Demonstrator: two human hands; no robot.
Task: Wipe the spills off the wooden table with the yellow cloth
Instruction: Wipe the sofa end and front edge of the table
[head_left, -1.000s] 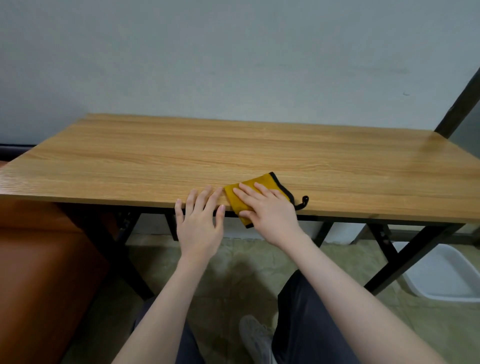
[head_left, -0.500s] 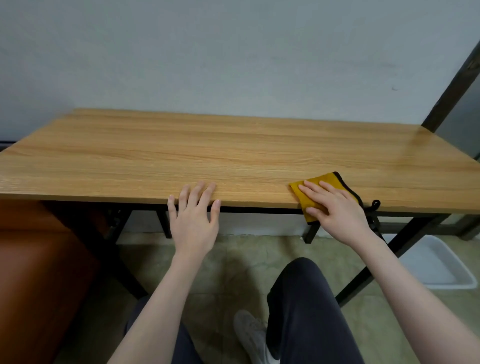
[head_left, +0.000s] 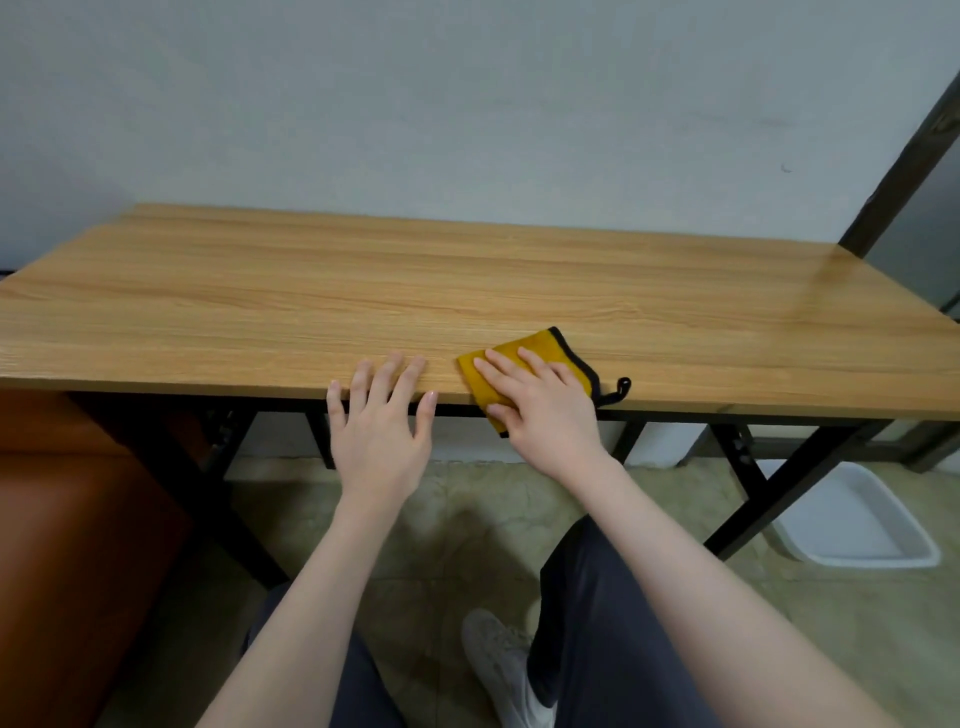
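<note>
White tray (head_left: 852, 525) on tiled floor (head_left: 467, 519) — orange-brown seat (head_left: 78, 519) at left.

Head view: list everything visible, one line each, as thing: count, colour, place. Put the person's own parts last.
rectangular wooden table: one, light brown top on black metal legs, against the wall.
folded yellow cloth with black trim: one, at the table's near edge, partly overhanging it.
white plastic tray: one, on the floor under the table's right end.
orange-brown padded seat: one, lower left.
grey wall: behind the table.
dark post: one, leaning at right.
right hand: flat on the cloth.
left hand: fingers spread on the table edge, beside the cloth.
legs: dark trousers, one pale shoe.
</note>
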